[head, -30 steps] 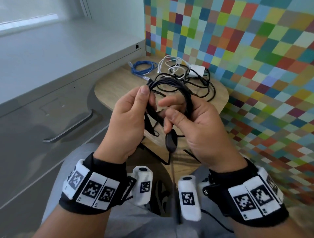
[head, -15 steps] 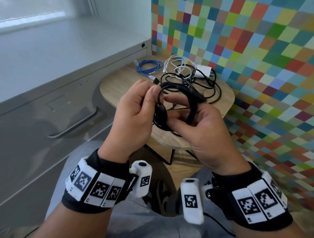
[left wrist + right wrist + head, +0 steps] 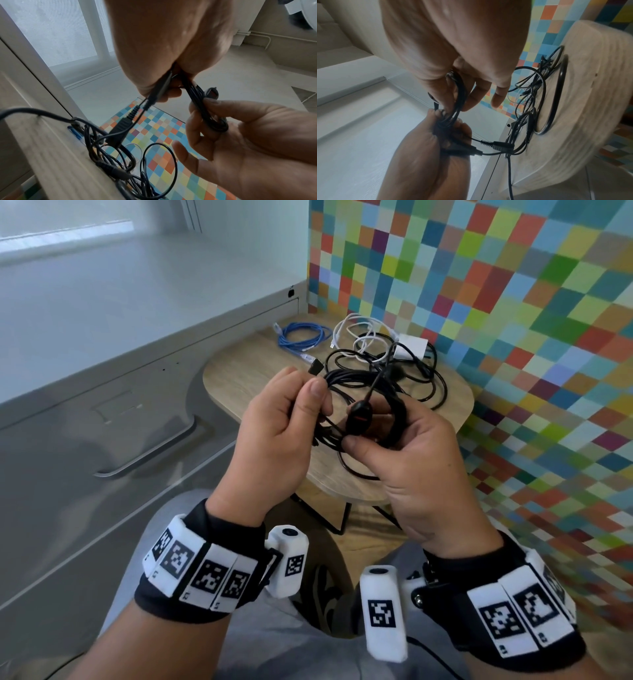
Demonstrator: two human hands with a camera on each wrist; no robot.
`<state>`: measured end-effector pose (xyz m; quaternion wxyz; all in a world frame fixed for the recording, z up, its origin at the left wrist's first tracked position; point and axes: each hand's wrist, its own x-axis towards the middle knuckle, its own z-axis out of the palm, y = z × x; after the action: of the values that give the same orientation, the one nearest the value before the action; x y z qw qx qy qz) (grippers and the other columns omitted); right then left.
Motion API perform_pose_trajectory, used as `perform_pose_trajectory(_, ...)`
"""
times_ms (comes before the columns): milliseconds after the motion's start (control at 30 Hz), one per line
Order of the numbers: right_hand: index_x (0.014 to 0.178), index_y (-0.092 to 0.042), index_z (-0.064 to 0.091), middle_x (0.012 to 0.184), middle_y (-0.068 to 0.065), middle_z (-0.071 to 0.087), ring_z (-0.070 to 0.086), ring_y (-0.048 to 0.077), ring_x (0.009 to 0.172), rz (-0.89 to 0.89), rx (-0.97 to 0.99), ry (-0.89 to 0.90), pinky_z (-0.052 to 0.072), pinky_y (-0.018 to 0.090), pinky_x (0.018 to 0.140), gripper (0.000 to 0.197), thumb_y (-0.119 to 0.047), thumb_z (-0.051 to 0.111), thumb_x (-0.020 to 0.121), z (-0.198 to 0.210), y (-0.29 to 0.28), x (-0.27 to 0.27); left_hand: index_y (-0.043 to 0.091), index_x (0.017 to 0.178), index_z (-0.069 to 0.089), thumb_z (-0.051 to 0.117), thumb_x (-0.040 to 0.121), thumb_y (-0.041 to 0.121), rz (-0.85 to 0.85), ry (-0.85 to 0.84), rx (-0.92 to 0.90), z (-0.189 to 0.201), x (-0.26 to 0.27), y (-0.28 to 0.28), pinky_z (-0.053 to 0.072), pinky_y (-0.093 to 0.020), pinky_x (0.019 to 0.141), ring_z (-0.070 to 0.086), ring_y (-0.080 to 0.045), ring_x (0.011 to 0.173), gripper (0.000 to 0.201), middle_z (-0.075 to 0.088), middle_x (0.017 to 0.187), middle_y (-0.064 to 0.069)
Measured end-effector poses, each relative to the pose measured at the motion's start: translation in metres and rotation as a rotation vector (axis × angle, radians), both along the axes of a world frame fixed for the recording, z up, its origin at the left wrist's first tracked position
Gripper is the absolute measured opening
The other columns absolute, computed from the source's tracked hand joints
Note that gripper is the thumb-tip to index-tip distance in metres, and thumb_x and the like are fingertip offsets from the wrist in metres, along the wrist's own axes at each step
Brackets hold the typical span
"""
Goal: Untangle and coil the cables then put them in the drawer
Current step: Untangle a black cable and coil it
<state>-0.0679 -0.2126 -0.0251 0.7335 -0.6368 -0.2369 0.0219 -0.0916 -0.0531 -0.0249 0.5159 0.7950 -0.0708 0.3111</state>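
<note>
Head view: my left hand [image 3: 274, 419] and right hand [image 3: 404, 446] both pinch a coiled black cable [image 3: 359, 378] (fingers curled around it) above the wooden table [image 3: 239, 378].

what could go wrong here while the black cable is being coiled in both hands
1. A strand of the black cable in the left hand and right hand runs into the black tangle on the table; pulling may drag that pile along.
2. The white cable lies mixed with that tangle, so knots may tighten.
3. The loops are only pinched and may spring loose.
</note>
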Motion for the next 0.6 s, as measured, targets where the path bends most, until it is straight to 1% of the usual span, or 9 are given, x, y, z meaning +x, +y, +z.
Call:
perform_pose_trajectory(67, 0.093, -0.028, 0.074, 0.093, -0.008, 0.076, 0.072, 0.010, 0.095, 0.013, 0.043, 0.017, 0.055, 0.026, 0.088, 0.039, 0.010, 0.075, 0.084, -0.003, -0.001, 0.002, 0.021, 0.080, 0.058, 0.042, 0.108, 0.021, 0.001, 0.008, -0.012, -0.003, 0.003, -0.001, 0.039, -0.020, 0.071, 0.050, -0.006, 0.074, 0.032, 0.053, 0.079, 0.003)
perform_pose_trajectory(133, 0.096, -0.026, 0.075, 0.094, -0.004, 0.075, 0.071, 0.014, 0.097, 0.025, 0.119, 0.056, 0.055, 0.029, 0.090, 0.036, 0.007, 0.072, 0.083, -0.005, -0.002, 0.004, 0.017, 0.081, 0.058, 0.042, 0.109, 0.019, 0.004, 0.018, -0.038, -0.006, 0.006, 0.001, 0.040, -0.019, 0.073, 0.051, -0.006, 0.075, 0.032, 0.055, 0.080, -0.003)
perform_pose_trajectory(233, 0.103, -0.016, 0.072, 0.090, 0.000, 0.074, 0.070, 0.015, 0.094, 0.099, 0.187, 0.105, 0.054, 0.028, 0.091, 0.034, 0.010, 0.065, 0.082, -0.006, -0.005, 0.006, 0.018, 0.080, 0.059, 0.042, 0.109, 0.022, 0.010, 0.050, -0.075, -0.012, 0.011, 0.004, 0.044, -0.028, 0.072, 0.055, -0.016, 0.076, 0.034, 0.058, 0.080, -0.011)
perform_pose_trajectory(267, 0.106, -0.014, 0.070, 0.088, 0.002, 0.073, 0.069, 0.017, 0.094, 0.150, 0.183, 0.112, 0.054, 0.028, 0.092, 0.035, 0.011, 0.061, 0.083, -0.006, -0.006, 0.006, 0.020, 0.079, 0.058, 0.042, 0.109, 0.022, 0.012, 0.065, -0.089, -0.013, 0.013, 0.004, 0.045, -0.031, 0.072, 0.055, -0.016, 0.075, 0.035, 0.058, 0.079, -0.010)
perform_pose_trajectory(333, 0.113, -0.008, 0.063, 0.085, 0.006, 0.069, 0.066, 0.020, 0.092, 0.270, 0.176, 0.135, 0.052, 0.030, 0.095, 0.039, 0.013, 0.054, 0.081, -0.006, -0.007, 0.006, 0.022, 0.077, 0.057, 0.042, 0.109, 0.025, 0.016, 0.093, -0.139, -0.016, 0.015, 0.005, 0.043, -0.030, 0.070, 0.052, -0.012, 0.072, 0.035, 0.056, 0.076, -0.003)
perform_pose_trajectory(400, 0.116, -0.005, 0.060, 0.082, 0.009, 0.065, 0.062, 0.022, 0.089, 0.344, 0.177, 0.149, 0.049, 0.036, 0.100, 0.045, 0.008, 0.055, 0.074, -0.005, -0.008, 0.007, 0.023, 0.077, 0.055, 0.042, 0.108, 0.029, 0.023, 0.105, -0.188, -0.017, 0.016, 0.005, 0.041, -0.031, 0.068, 0.048, -0.010, 0.070, 0.035, 0.053, 0.073, 0.005)
perform_pose_trajectory(467, 0.118, -0.004, 0.060, 0.078, 0.011, 0.060, 0.058, 0.028, 0.088, 0.349, 0.151, 0.157, 0.044, 0.040, 0.105, 0.047, -0.001, 0.049, 0.073, -0.005, -0.009, 0.009, 0.023, 0.076, 0.055, 0.042, 0.108, 0.030, 0.046, 0.095, -0.204, -0.017, 0.016, 0.004, 0.040, -0.031, 0.067, 0.046, -0.011, 0.069, 0.035, 0.050, 0.071, 0.007)
perform_pose_trajectory(533, 0.121, -0.002, 0.061, 0.073, 0.009, 0.059, 0.054, 0.034, 0.087, 0.310, 0.096, 0.141, 0.043, 0.039, 0.105, 0.048, 0.000, 0.040, 0.078, -0.006, -0.009, 0.010, 0.022, 0.076, 0.054, 0.041, 0.108, 0.029, 0.065, 0.062, -0.208, -0.015, 0.015, 0.002, 0.038, -0.031, 0.065, 0.045, -0.012, 0.067, 0.036, 0.048, 0.070, 0.005)
perform_pose_trajectory(600, 0.122, -0.007, 0.063, 0.076, 0.005, 0.061, 0.054, 0.041, 0.091, 0.277, 0.048, 0.114, 0.044, 0.040, 0.106, 0.049, 0.001, 0.036, 0.082, -0.006, -0.007, 0.008, 0.022, 0.076, 0.054, 0.042, 0.109, 0.026, 0.087, 0.029, -0.207, -0.012, 0.013, -0.001, 0.036, -0.027, 0.064, 0.042, -0.010, 0.064, 0.035, 0.046, 0.068, 0.007)
